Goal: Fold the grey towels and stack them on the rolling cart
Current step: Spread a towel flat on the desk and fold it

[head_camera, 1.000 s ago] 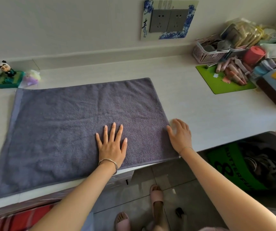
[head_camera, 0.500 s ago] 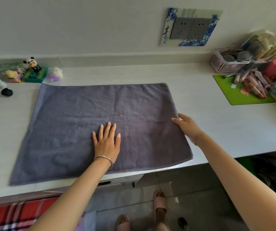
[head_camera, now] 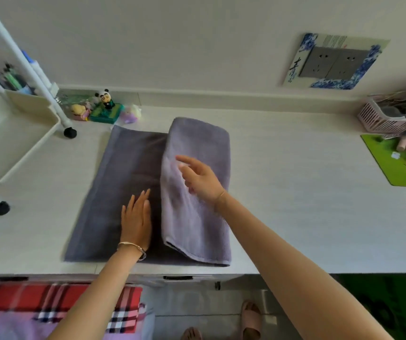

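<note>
A grey towel (head_camera: 113, 192) lies on the white counter (head_camera: 295, 204), its right part folded over to the left as a raised, arched flap (head_camera: 197, 229). My left hand (head_camera: 135, 217) presses flat on the lower layer, just left of the flap's edge, fingers together and straight. My right hand (head_camera: 198, 177) is on top of the flap with fingers spread, holding nothing that I can see. The white rolling cart (head_camera: 13, 133) stands at the far left, its lower tray bare and its black casters on the counter.
Small toy figures, one a panda (head_camera: 105, 99), sit behind the towel by the wall. A pink basket (head_camera: 378, 119) and a green mat (head_camera: 393, 165) with small items are at the right. A red plaid cloth (head_camera: 57, 303) lies below the counter's front edge.
The towel was spread flat; its right part now lies folded over to the left. My right hand went from the right edge to the flap's top. The view shifted left, showing the cart.
</note>
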`<state>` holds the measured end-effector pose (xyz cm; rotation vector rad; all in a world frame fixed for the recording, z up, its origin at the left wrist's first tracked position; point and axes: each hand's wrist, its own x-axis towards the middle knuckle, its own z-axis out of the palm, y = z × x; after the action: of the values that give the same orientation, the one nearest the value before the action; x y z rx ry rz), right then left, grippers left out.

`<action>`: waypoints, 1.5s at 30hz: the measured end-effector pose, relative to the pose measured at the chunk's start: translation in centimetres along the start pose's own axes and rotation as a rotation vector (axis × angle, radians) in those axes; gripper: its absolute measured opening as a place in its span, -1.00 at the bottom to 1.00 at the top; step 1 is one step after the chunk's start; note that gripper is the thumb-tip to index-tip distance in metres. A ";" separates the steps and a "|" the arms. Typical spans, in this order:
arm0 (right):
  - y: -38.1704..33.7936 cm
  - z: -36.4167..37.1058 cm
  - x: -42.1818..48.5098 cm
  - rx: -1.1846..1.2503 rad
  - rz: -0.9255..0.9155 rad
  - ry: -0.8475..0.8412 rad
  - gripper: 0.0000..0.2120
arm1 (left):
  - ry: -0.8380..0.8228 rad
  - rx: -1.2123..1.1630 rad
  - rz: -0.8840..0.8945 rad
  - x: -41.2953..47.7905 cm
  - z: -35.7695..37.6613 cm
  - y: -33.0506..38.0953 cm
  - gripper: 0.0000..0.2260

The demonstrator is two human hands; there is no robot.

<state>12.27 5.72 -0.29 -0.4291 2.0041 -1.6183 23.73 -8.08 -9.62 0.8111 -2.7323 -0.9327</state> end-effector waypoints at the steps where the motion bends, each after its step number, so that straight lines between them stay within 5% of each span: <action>1: 1.4 0.3 0.3 -0.157 -0.034 0.082 -0.71 | -0.025 0.020 0.009 0.1 -0.4 -0.7 -0.51; 4: 6.3 0.2 0.7 -0.761 -0.098 0.143 -0.60 | -0.114 0.099 0.040 0.0 -1.3 -2.1 -0.27; 7: 9.6 -0.6 0.1 -1.057 -0.125 0.042 -0.44 | -0.196 0.211 0.057 -0.3 -1.1 -1.7 -0.27; 13: 10.7 -4.4 -0.4 -1.168 -0.132 0.086 -0.38 | -0.311 0.307 0.062 -0.9 0.6 2.0 -0.26; 19: 12.5 -14.7 -2.9 -1.252 -0.092 0.079 -0.31 | -0.416 0.155 0.210 -0.4 3.6 8.0 -0.58; 24: 11.9 -18.8 -3.9 -1.060 -0.012 0.184 -0.54 | -0.560 -0.420 0.087 1.5 4.6 11.8 -0.49; 28: 8.3 -15.2 -3.5 -0.665 -0.028 0.496 -0.79 | -0.612 -0.582 -0.119 4.1 4.6 14.6 -0.45; 31: 7.5 -12.3 -4.0 -0.467 0.145 0.418 -0.72 | -0.723 -0.613 -0.200 6.2 5.0 17.3 -0.48; 36: 8.6 -9.6 -5.1 -0.544 0.275 0.359 -0.66 | -0.740 -0.635 -0.341 8.4 6.4 19.6 -0.59; 41: 8.1 -8.4 -5.1 -0.875 0.241 0.295 -0.70 | -0.632 -0.562 -0.258 9.2 8.1 20.5 -0.57; 45: 8.2 -9.5 -5.5 -0.622 0.242 0.335 -0.88 | -0.652 -0.649 -0.183 8.2 9.0 20.9 -0.65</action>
<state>11.85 18.31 -5.79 -0.1207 2.6879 -0.9412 4.85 6.11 -4.58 0.7079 -2.5080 -2.2958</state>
